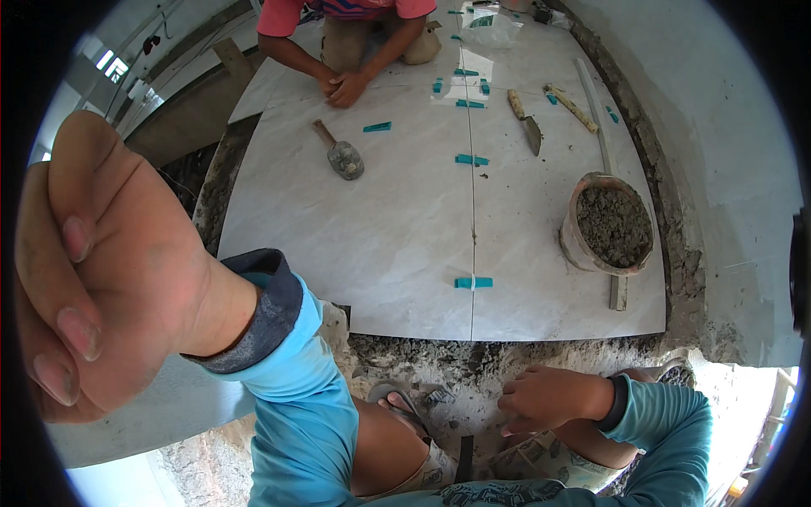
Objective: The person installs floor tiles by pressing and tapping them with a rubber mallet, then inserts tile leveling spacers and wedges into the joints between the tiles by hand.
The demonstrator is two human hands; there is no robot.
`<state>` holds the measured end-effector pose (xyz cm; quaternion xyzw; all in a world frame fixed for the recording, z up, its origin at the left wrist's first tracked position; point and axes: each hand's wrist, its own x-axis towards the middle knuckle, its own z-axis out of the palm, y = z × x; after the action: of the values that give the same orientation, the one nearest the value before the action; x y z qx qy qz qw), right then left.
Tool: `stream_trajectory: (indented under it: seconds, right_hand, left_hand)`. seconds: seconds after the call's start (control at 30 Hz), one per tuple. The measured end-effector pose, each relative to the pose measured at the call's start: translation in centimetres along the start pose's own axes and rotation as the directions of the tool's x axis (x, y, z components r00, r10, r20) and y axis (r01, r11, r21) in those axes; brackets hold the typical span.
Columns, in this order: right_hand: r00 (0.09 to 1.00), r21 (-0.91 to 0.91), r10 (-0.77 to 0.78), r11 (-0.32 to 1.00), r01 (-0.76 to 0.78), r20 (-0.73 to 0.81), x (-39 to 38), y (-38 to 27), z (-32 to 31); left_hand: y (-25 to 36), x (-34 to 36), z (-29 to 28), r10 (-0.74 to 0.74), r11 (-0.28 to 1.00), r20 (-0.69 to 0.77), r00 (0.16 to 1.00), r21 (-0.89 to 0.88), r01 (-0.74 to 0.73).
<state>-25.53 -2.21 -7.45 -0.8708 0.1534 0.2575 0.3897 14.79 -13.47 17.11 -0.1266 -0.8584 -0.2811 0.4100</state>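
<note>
My left hand [139, 279] is raised close at the far left, its palm turned into view. Its fingers curl in toward the palm, and I see nothing in them. Lower right of centre, my right hand [553, 399] hangs beside my bent knee with its back up. Those fingers are bent under and partly hidden; no object shows in them. In front of me spreads a floor of large pale marbled tiles [355, 245]. Teal tile-levelling wedges [473, 282] sit along the joint. A rubber mallet [345, 160] with a wooden handle lies on the left tile.
At the right stands a bucket [576, 241] full of grey mortar. Beyond it lie a trowel [531, 133], a wooden-handled tool [572, 108] and a long straightedge [591, 101]. A co-worker [349, 89] kneels on the far tiles, hands together. Rough mortar ground [380, 348] borders the near tile edge.
</note>
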Motion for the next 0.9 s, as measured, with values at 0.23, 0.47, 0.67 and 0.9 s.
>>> stream_trajectory:
  seconds: [0.23,0.47,0.67,0.9]
  right_hand:
    - [1.000,0.001,-0.003,1.000,0.003,0.007,0.1,0.0,0.1]
    - [1.000,0.003,0.005,1.000,-0.005,-0.004,0.2,0.0,0.2]
    - [1.000,0.003,0.005,1.000,-0.004,-0.028,0.2,0.0,0.3]
    - [0.998,-0.042,0.041,0.998,-0.042,-0.040,0.3,-0.1,0.2]
  left_hand:
    - [-0.1,0.0,0.2,0.016,0.999,0.009,1.000,-0.040,-0.015]
    - [0.2,-0.1,0.1,0.016,1.000,0.007,1.000,-0.025,-0.016]
    - [0.9,0.1,0.7,-0.006,0.995,-0.028,1.000,0.104,0.009]
    - [0.4,0.4,-0.8,-0.034,0.999,0.080,0.996,-0.014,0.035]
